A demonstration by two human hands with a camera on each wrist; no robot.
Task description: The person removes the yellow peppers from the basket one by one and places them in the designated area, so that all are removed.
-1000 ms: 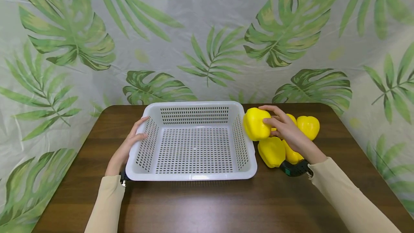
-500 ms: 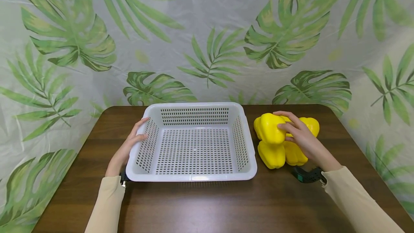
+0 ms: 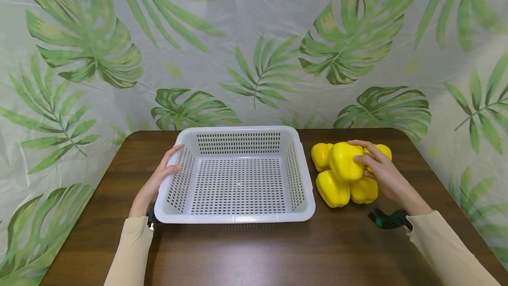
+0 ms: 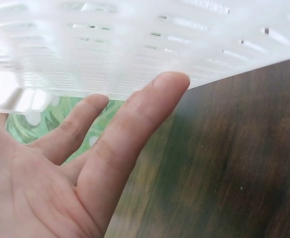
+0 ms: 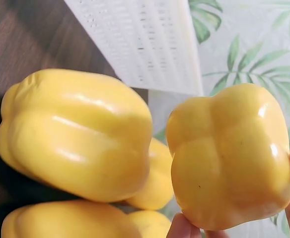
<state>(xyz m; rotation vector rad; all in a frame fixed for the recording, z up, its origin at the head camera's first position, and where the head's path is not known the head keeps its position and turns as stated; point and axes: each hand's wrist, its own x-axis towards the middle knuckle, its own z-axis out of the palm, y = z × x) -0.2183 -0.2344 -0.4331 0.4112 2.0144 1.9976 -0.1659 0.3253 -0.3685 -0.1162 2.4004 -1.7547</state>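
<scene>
A white perforated plastic basket stands on the table, with nothing in it. At its left side my left hand grips the rim; in the left wrist view, fingers of this hand lie against the slotted outer wall. My right hand holds a yellow bell pepper between thumb and fingers over a cluster of similar peppers. The right wrist view shows the lobed end of the held bell pepper, with fingertips at its right and lower edges.
Several yellow peppers lie close together right of the basket, including a front one and a back-left one. The brown wooden table extends in front. A leaf-patterned cloth hangs behind it.
My right hand has carried the held pepper rightward, from beside the basket's right rim to over the other peppers. The left hand and the basket look unmoved.
</scene>
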